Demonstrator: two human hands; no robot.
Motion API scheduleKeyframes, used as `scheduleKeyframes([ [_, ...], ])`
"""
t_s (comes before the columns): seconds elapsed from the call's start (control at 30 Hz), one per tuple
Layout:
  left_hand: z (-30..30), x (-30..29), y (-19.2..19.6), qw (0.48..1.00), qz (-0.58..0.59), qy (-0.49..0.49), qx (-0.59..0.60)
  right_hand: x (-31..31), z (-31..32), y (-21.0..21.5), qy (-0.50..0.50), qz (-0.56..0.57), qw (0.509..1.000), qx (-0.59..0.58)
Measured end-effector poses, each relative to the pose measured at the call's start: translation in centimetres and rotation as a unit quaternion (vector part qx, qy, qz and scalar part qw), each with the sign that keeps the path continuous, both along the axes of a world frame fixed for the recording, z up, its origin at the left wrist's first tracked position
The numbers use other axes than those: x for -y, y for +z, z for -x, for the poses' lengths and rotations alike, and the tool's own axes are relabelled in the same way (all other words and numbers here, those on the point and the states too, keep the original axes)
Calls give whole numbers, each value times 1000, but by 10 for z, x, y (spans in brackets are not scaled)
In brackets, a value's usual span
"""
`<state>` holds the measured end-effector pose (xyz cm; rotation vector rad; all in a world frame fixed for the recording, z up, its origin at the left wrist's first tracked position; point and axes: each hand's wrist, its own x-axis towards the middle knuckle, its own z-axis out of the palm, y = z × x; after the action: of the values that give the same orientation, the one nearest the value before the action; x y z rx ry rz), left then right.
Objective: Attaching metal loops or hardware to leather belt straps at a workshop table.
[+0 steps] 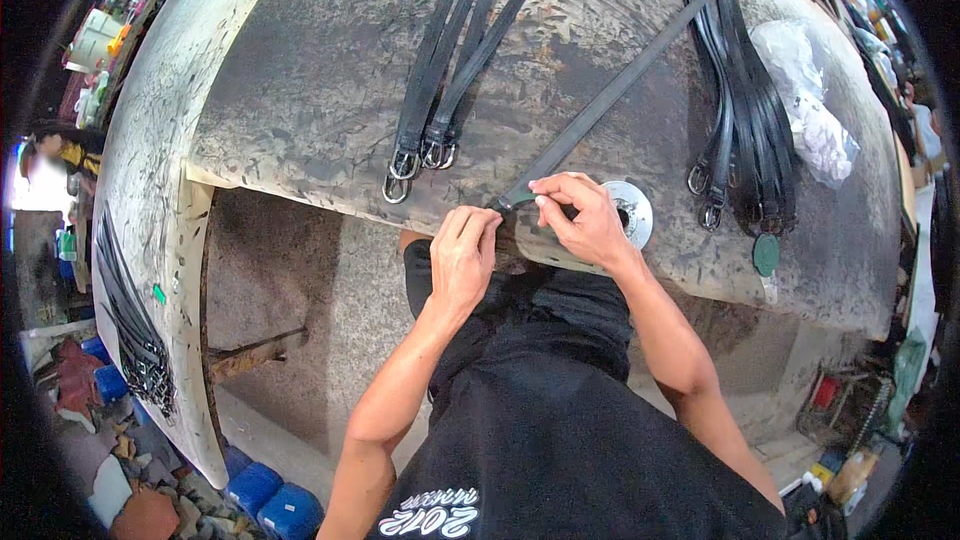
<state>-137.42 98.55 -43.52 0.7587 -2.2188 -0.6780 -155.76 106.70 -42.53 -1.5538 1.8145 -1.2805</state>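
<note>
A long black leather strap (610, 95) runs diagonally across the worn grey worktable (330, 70), from the far right down to the near edge. My left hand (465, 260) and my right hand (585, 215) both pinch its near end at the table's edge, fingers closed on it. A round silver metal disc (634, 212) lies on the table just right of my right hand.
A bundle of black straps with metal buckles (435, 90) lies left of the strap; another bundle (745, 120) lies to the right, beside a crumpled clear plastic bag (810, 100). More straps (135, 330) rest on the left table wing. Blue containers (270, 505) stand on the floor.
</note>
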Motion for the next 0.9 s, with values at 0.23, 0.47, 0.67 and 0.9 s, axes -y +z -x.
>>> scheduleKeyframes([
  [0.23,0,1,1,1000,-25,5,-6,1,-2,-3,-5,28,998,-50],
  [0.47,1,2,1,1000,-28,10,-10,1,0,-6,-6,36,998,-57],
  [0.67,6,1,14,982,-167,89,-22,3,0,1,11,27,999,-40],
  [0.9,5,22,13,970,-236,37,51,12,-18,6,-52,-35,992,113],
])
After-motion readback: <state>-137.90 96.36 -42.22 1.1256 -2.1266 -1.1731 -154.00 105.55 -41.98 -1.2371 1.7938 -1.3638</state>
